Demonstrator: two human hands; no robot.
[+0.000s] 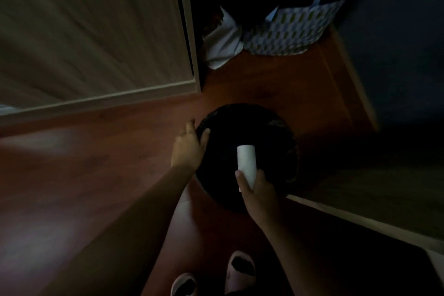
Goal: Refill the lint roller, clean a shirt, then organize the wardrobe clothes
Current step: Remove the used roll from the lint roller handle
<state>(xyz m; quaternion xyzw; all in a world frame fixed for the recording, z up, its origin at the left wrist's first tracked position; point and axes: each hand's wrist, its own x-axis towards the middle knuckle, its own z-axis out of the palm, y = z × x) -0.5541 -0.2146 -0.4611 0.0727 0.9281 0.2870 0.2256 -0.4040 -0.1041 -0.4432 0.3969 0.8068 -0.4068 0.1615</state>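
Floor point(96, 151): reddish wood, dim light. Open stretch runs left of centre; narrows toward the top between wardrobe door point(96, 31) (pale, upper left, lower edge meeting the floor) and dark wall point(396, 43) at right.

Surroundings:
- Black bin point(252, 122): round, mid-frame on the floor, interior too dark to read.
- Patterned bag point(295, 29): top centre-right, on the floor at the wardrobe opening, partly blocking that gap.
- White cloth point(222, 48): bunched just left of the bag, touching the door's edge.
- Slippers point(240, 269): pair, bottom edge, near side of the bin.
- Pale strip, lower rt corner: cannot tell what it is.

Hands:
- Left hand point(188, 148): grasps the bin's left rim, thumb over the lip, fingers outside.
- Right hand point(260, 193): wrapped round the lower end of a white tube point(246, 161), thumb on its left side. Tube held near-upright over the bin's mouth, upper end free, apart from the left hand.
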